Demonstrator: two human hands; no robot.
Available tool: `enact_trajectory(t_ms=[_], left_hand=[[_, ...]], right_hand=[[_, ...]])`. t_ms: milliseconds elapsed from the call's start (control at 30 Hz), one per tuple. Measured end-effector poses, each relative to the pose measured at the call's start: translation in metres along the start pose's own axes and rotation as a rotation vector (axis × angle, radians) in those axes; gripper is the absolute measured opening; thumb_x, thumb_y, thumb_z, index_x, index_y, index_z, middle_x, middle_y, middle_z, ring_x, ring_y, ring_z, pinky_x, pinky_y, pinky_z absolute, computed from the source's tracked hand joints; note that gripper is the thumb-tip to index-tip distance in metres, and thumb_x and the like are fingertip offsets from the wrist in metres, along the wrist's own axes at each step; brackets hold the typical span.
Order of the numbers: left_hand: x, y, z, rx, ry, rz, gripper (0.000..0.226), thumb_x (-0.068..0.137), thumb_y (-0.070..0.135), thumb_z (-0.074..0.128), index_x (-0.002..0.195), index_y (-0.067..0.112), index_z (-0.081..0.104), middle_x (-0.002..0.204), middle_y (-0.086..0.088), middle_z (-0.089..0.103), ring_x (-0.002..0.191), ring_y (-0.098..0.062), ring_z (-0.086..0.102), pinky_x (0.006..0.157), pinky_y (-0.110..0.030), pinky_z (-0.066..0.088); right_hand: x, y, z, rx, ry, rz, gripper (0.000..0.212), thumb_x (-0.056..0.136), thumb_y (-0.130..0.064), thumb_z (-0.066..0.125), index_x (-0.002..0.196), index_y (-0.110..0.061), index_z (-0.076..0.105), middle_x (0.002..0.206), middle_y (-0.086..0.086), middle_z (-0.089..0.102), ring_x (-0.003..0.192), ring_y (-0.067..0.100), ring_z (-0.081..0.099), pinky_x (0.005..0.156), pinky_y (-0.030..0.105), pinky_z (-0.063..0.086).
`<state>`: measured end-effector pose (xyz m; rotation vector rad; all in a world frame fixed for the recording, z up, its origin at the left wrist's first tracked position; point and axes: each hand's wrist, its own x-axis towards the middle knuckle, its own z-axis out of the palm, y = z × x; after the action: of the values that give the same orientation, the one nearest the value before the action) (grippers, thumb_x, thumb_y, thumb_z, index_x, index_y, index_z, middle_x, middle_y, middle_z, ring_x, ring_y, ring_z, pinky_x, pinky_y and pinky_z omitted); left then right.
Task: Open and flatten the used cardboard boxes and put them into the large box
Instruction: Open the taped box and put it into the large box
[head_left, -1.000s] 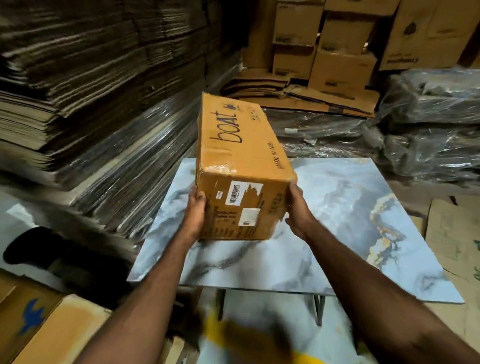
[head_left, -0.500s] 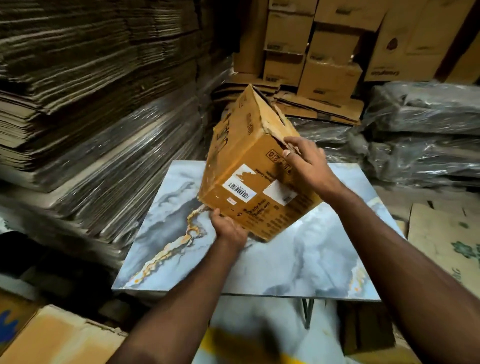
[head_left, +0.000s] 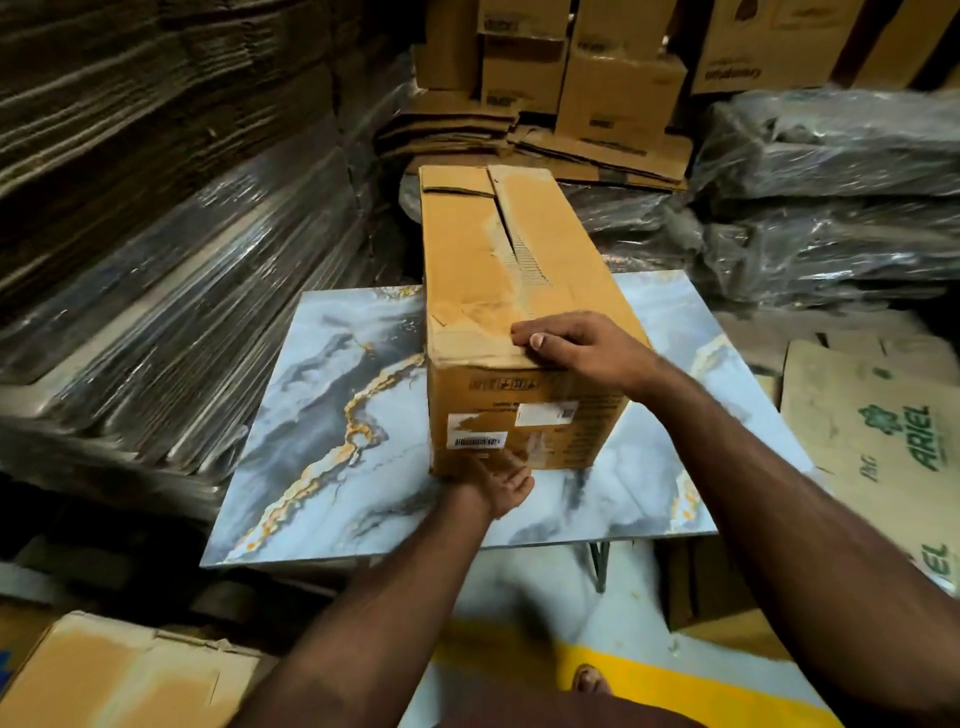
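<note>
- Where it lies lengthwise on the marble-patterned table (head_left: 332, 415), the cardboard box (head_left: 498, 270) points away from the wearer; its near end face carries two labels whose print is too small to read.
- Box top: two flaps meet along a seam with torn tape residue; a narrow slit shows along the seam, and nothing of the inside can be made out.
- Right hand (head_left: 576, 345): laid over the near top edge of the box, fingers bent and pressing at the tape by the seam; the fingertips are partly tucked, so whether they pinch a tape end cannot be told.
- Left hand (head_left: 493, 480): at the bottom near corner of the box, palm turned up, fingers reaching under the box edge and hidden there.
- Flattened sheet marked "ARIEL" (head_left: 878, 441): right of the table, cut off by the frame edge.
- Plastic-wrapped stacks of flat cardboard (head_left: 171, 291): left, blurred.
- Wrapped bundles (head_left: 831, 208): right rear, contents unclear.
- Stacked cartons (head_left: 618, 88): rear, tops cut off, print illegible.
- Another carton (head_left: 124, 670): lower left corner, only partly in frame.
- A foot (head_left: 589, 678): bottom edge, on a yellow floor marking.
</note>
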<state>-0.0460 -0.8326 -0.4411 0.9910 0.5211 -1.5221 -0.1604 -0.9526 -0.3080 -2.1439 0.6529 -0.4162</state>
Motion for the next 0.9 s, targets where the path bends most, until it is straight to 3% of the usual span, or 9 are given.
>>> enact_trajectory(t_ms=[133,267,300,367,433,600,667,767,900], left_hand=[[-0.006,0.008,-0.001,0.160,0.059,0.060,0.063,0.106,0.045,0.015,0.155,0.006,0.025,0.158,-0.012,0.032,0.145,-0.028,0.033,0.115,-0.040,0.033],[-0.009,0.026,-0.013,0.216,0.096,0.060,0.065,0.102,0.048,0.020,0.152,0.008,0.032,0.154,-0.015,0.040,0.141,-0.029,0.040,0.114,-0.041,0.032],[-0.011,0.031,-0.016,0.242,0.108,0.075,0.064,0.100,0.047,0.026,0.148,0.006,0.039,0.143,-0.020,0.052,0.130,-0.031,0.053,0.108,-0.042,0.038],[-0.024,0.039,-0.018,0.337,0.159,0.156,0.051,0.098,0.038,0.038,0.131,0.003,0.057,0.101,-0.022,0.072,0.084,-0.030,0.072,0.083,-0.040,0.054],[-0.035,0.047,-0.016,0.412,0.210,0.274,0.035,0.097,0.029,0.040,0.110,0.006,0.064,0.087,-0.017,0.073,0.061,-0.025,0.069,0.069,-0.035,0.057],[-0.049,0.068,-0.010,0.378,0.247,0.555,0.036,0.088,0.026,0.042,0.106,0.008,0.068,0.104,-0.016,0.074,0.087,-0.033,0.072,0.073,-0.048,0.061],[-0.063,0.079,-0.007,0.381,0.367,0.843,0.037,0.093,0.025,0.042,0.120,0.007,0.060,0.117,-0.010,0.065,0.101,-0.026,0.063,0.086,-0.040,0.052],[-0.090,0.099,0.012,0.533,0.333,1.146,0.031,0.103,0.020,0.038,0.127,0.011,0.055,0.117,-0.001,0.057,0.105,-0.018,0.052,0.085,-0.027,0.038],[-0.089,0.119,0.054,1.240,0.248,0.942,0.046,0.100,0.036,0.042,0.141,0.016,0.044,0.138,-0.010,0.048,0.122,-0.028,0.050,0.100,-0.039,0.044]], right_hand=[[0.007,0.000,0.022,0.059,-0.014,0.031,0.024,0.101,-0.022,0.056,0.114,-0.012,0.074,0.118,-0.002,0.071,0.111,0.009,0.064,0.100,0.031,0.050],[0.008,-0.004,0.026,0.093,0.046,0.044,0.025,0.102,-0.021,0.055,0.110,-0.012,0.076,0.110,-0.005,0.073,0.099,0.003,0.065,0.091,0.027,0.050],[0.007,-0.004,0.025,0.107,0.048,0.051,0.025,0.102,-0.022,0.054,0.109,-0.012,0.076,0.107,-0.009,0.073,0.095,-0.001,0.064,0.087,0.023,0.048],[0.004,-0.005,0.024,0.143,0.068,0.066,0.025,0.103,-0.022,0.053,0.108,-0.013,0.076,0.098,-0.015,0.074,0.087,-0.007,0.062,0.080,0.016,0.045],[0.002,-0.006,0.025,0.187,0.113,0.080,0.025,0.103,-0.022,0.053,0.107,-0.013,0.076,0.097,-0.009,0.075,0.087,-0.002,0.063,0.076,0.015,0.046],[-0.001,-0.010,0.029,0.239,0.208,0.113,0.025,0.103,-0.024,0.052,0.107,-0.019,0.076,0.103,-0.005,0.076,0.100,0.012,0.068,0.087,0.027,0.052],[-0.002,-0.013,0.031,0.243,0.237,0.141,0.026,0.103,-0.025,0.051,0.108,-0.019,0.076,0.103,-0.004,0.075,0.100,0.016,0.068,0.087,0.029,0.053],[-0.004,-0.020,0.033,0.245,0.283,0.156,0.027,0.103,-0.025,0.050,0.108,-0.017,0.076,0.104,-0.002,0.075,0.101,0.020,0.067,0.083,0.024,0.053],[-0.005,-0.028,0.038,0.301,0.315,0.223,0.039,0.106,-0.034,0.043,0.106,-0.013,0.075,0.105,0.006,0.074,0.102,0.030,0.066,0.088,0.041,0.054]])
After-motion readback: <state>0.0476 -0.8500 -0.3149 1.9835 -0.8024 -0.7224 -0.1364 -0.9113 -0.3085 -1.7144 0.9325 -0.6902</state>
